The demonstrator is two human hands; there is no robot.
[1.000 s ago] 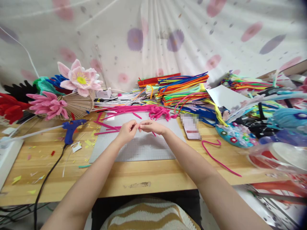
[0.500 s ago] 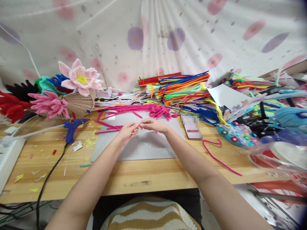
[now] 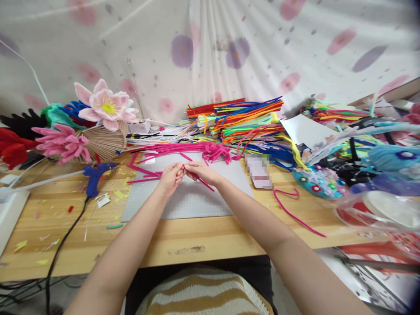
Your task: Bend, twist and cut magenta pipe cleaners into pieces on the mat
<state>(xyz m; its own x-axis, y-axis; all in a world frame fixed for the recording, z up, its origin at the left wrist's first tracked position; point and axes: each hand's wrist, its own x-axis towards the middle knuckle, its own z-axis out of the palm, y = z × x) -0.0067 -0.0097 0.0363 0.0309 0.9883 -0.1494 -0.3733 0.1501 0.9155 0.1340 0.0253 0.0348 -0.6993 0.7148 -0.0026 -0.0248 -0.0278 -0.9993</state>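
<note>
My left hand (image 3: 173,177) and my right hand (image 3: 199,172) meet above the grey cutting mat (image 3: 187,205), fingertips pinched together. Both are closed on a magenta pipe cleaner (image 3: 206,183), whose free end sticks out below my right hand toward the lower right. The part between the fingertips is mostly hidden. Just behind the hands lie a bundle of magenta pipe cleaners (image 3: 170,148) and a bunched magenta pipe-cleaner piece (image 3: 217,152). More magenta lengths lie left of my left hand.
A blue glue gun (image 3: 94,177) with a black cord stands at left among scraps. A phone (image 3: 259,173) lies right of the mat, near a bent magenta pipe cleaner (image 3: 295,214). Fuzzy flowers (image 3: 105,105) and coloured pipe-cleaner bundles (image 3: 249,118) line the back.
My hands have shifted slightly left and drawn closer together. More of the magenta pipe cleaner's free end now shows below my right hand. The view has turned slightly.
</note>
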